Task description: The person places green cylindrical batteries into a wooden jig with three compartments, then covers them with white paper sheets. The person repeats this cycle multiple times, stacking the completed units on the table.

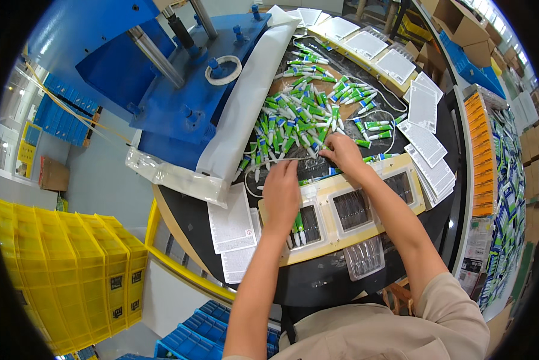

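A heap of small green-and-white tubes (302, 114) lies on the dark round table (317, 282). My left hand (280, 195) hovers palm down over the left pocket of a cream tray (326, 243), fingers reaching toward the edge of the heap; whether it holds a tube is hidden. Three tubes (297, 227) lie in that pocket just below the hand. My right hand (341, 151) rests on the near edge of the heap, its fingers curled on tubes there. The tray's other pockets (351, 209) look dark.
A blue press machine (161, 78) with a tape roll (223, 69) stands at the left, a white plastic sheet (245, 102) draped along it. White cards (424, 141) ring the table. A clear blister shell (365, 257) lies near me. Yellow crates (71, 270) stack at the lower left.
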A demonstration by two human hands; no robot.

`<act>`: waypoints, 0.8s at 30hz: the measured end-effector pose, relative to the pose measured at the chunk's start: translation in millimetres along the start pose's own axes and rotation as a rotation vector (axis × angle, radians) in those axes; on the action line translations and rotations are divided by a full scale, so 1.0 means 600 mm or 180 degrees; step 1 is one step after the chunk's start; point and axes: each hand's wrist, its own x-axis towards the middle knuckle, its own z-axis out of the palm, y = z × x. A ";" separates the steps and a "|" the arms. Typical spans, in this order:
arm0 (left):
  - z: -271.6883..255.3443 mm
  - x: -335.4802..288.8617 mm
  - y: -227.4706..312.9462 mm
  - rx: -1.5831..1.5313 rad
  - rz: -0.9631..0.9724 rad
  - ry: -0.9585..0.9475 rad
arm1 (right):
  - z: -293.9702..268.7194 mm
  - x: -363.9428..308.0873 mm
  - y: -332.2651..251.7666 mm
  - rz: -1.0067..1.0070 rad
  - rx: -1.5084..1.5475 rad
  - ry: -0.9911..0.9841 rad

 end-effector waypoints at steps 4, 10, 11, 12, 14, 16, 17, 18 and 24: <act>0.063 0.109 -0.040 0.0720 0.1299 -0.0748 | -0.039 -0.054 -0.014 -0.0009 0.0124 0.0726; 0.063 0.139 -0.049 0.1155 0.2454 -0.1073 | -0.026 -0.215 -0.096 -0.2663 -0.0904 0.0335; 0.049 0.132 -0.047 0.0847 0.2374 -0.0827 | -0.014 -0.225 -0.103 -0.2839 -0.0832 0.0222; 0.035 0.124 -0.044 0.0586 0.2266 -0.0654 | 0.003 -0.232 -0.111 -0.2976 -0.0878 0.0273; -0.004 0.078 -0.030 0.0071 0.1586 -0.0179 | 0.028 -0.244 -0.120 -0.2955 -0.1022 0.0149; -0.046 0.016 -0.008 -0.0181 0.0827 0.0139 | 0.043 -0.249 -0.127 -0.2830 -0.0975 0.0103; -0.064 -0.013 0.004 -0.0189 0.0772 0.0270 | 0.043 -0.251 -0.128 -0.2771 -0.0976 0.0077; -0.083 -0.041 0.014 -0.0162 0.0589 0.0341 | 0.039 -0.245 -0.127 -0.2664 -0.0677 0.0234; -0.110 -0.170 0.103 0.0234 0.1222 -0.0127 | -0.027 -0.099 -0.062 -0.1159 -0.0059 0.1168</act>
